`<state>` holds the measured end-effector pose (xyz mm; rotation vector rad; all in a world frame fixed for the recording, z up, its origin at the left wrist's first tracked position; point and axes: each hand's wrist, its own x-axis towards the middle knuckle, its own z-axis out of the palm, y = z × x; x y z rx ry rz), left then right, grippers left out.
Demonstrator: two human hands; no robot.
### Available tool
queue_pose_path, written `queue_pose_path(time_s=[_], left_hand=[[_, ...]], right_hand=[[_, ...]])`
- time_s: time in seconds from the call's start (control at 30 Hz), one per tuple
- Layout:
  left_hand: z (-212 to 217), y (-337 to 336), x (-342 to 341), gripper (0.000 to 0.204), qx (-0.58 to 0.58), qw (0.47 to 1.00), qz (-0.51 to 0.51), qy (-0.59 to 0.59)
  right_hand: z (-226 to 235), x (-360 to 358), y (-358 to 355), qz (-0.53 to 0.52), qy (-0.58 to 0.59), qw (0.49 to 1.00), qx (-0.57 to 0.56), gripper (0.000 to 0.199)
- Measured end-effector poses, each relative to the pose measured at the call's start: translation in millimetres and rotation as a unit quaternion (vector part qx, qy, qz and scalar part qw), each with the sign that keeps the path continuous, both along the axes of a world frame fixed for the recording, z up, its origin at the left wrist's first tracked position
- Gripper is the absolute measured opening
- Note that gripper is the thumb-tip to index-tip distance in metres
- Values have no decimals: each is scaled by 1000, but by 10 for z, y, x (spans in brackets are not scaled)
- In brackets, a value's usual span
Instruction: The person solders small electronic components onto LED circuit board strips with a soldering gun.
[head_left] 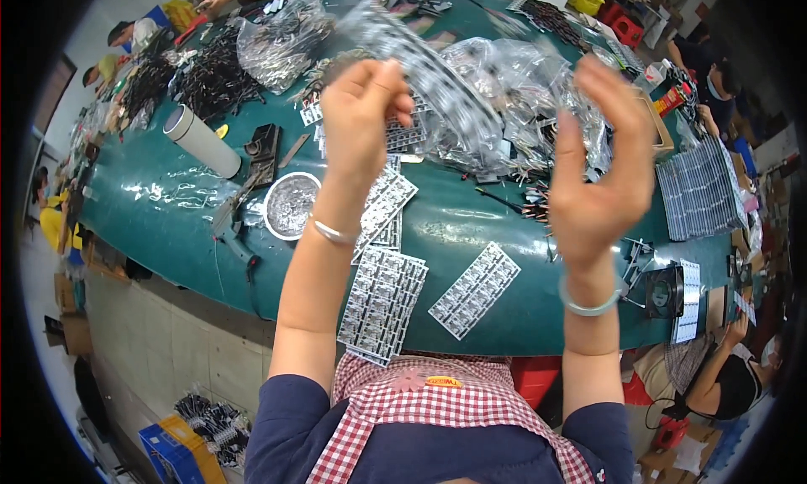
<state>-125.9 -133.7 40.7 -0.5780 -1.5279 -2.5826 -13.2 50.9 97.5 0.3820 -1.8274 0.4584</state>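
A blurred strip-shaped circuit board panel (437, 76) is tilted in the air above the table. My left hand (361, 106) is closed with its fingertips at the panel's near edge. To the right, my raised right hand (601, 173) has its thumb and fingers apart, with nothing visible between them; its fingertips are smeared by motion. Below my hands, a stack of white-and-black circuit board panels (382, 303) lies at the table's front edge. A single panel (475, 291) rests beside it, and more panels (387, 202) overlap behind the stack.
A white bowl (292, 206), a soldering iron (239, 247), a black stand (265, 152) and a white bottle (202, 141) are on the left. Clear plastic bags (282, 43) and wire bundles fill the far side. A black fan (664, 292) and stacked panels (702, 190) stand right. Other people work around.
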Motion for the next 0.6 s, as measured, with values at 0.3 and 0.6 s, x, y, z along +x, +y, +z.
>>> queue_pose_path(time_s=[0.3,0.6], left_hand=[[-707,-202,-493,29,-20,959,193,-208],[-847,-628,451,24,-534,828,161,-57]], right_hand=[[-2097,-700,-583,74,-495,817,-286,38],[-2371,-973,-779,35,-572,771,-279,48]])
